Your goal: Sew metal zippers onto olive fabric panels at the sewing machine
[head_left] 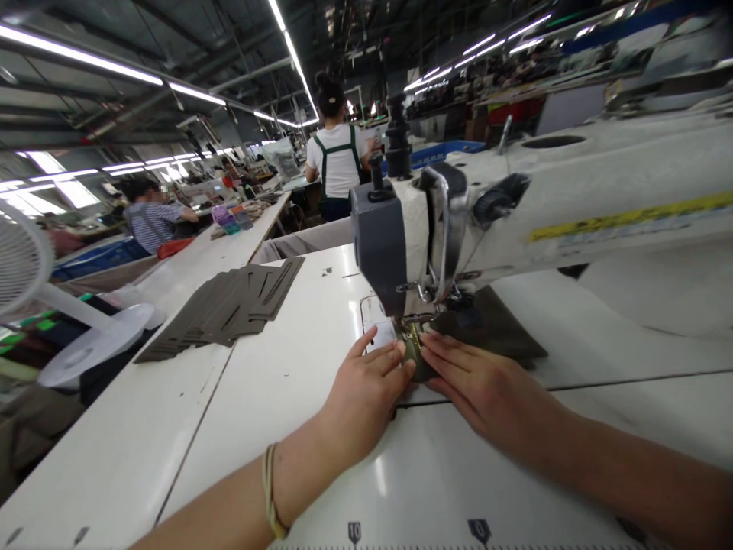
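A piece of dark olive fabric [504, 325] lies under the needle area of a white and grey sewing machine [381, 248]. A strip with gold-coloured zipper teeth [416, 340] runs along the fabric toward the presser foot [421, 317]. My left hand [366, 386] is on the left, fingertips on the fabric's near left edge and one finger spread away from the others. On the right, my right hand [486, 382] lies with fingers stretched flat on the fabric, beside the zipper strip. The undersides of both hands are hidden.
A fanned stack of dark fabric pieces [229, 305] lies on the white table [275, 428] to the left. Beyond it stands a white fan [92, 336]. A person in a white shirt [337, 164] and another in stripes [152, 221] work farther back. A ruler scale [418, 544] edges the table.
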{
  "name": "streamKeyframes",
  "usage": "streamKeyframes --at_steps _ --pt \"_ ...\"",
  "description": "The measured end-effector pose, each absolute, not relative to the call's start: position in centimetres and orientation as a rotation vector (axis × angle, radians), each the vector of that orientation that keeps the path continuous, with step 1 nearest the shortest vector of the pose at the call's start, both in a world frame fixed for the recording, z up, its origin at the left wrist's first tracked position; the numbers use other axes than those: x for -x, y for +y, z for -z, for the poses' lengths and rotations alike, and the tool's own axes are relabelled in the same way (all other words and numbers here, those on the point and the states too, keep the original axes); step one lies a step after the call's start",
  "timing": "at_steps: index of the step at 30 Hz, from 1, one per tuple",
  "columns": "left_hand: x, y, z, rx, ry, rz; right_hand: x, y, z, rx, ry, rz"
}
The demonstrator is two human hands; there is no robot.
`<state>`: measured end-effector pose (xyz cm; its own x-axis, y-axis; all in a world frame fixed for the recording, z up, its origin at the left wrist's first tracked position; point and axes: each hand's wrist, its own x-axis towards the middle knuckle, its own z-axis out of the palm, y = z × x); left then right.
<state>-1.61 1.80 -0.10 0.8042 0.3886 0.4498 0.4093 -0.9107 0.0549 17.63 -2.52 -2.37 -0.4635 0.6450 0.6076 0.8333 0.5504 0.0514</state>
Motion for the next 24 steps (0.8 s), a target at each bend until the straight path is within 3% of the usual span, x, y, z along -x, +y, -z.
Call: streamKeyframes --at_steps 9,16,24 --pt "0.8 3.0 0.8 2.885 -0.716 0.817 -17.9 -0.9 2.3 1.139 -2.225 0.428" --pt "0.3 4.5 1.2 2.899 -0.759 0.853 -18.1 0.1 2.4 1.261 -2.221 0.212" --pt "0.2 4.7 1.3 2.883 -0.729 0.898 -18.3 0.4 2.6 1.264 -2.229 0.239"
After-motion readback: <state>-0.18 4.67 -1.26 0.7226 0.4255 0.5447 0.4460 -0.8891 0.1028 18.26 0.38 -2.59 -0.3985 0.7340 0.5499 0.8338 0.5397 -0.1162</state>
